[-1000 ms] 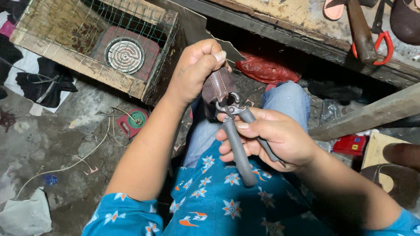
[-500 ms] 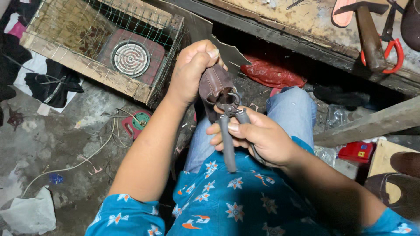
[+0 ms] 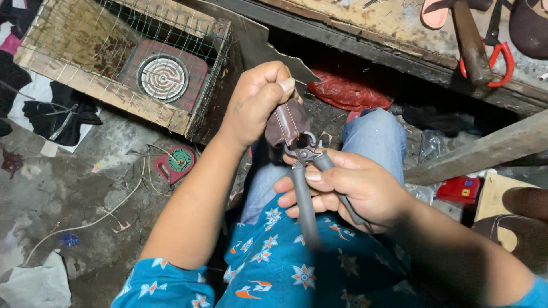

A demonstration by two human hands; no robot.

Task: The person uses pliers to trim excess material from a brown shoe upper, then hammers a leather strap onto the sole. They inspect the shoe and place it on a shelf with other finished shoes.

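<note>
Leather piece: brown, folded, pale stitching along one edge; pinched upright over the lap, just right of the wire-fronted crate.
Left hand: clenched around the top of the leather piece, thumb pressed down.
Right hand: wrapped around both grey handles of the pincers, below the leather piece.
Pincers: dark metal head biting the lower edge of the leather piece.
Clothing: blue floral shirt, jeans.
Beyond the leather piece: hammer and red-handled scissors on the counter; red bag beneath it.
</note>
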